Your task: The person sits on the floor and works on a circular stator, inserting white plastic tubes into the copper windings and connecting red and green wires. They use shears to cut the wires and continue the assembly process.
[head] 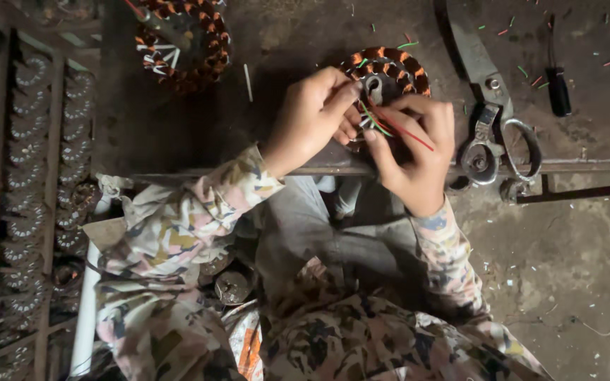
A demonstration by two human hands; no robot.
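Hands meet at the tabletop (199, 127) edge: left hand (312, 116) and right hand (418, 152) both pinch wires (397, 128) on the coil (390, 70). Scissors (492, 106) sit just right, bare room left.

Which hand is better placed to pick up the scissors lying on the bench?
Probably the right hand: it sits just beside the scissors, while the left hand is farther off, beyond the wound coil. Both hands' fingers are busy with the coil's wires.
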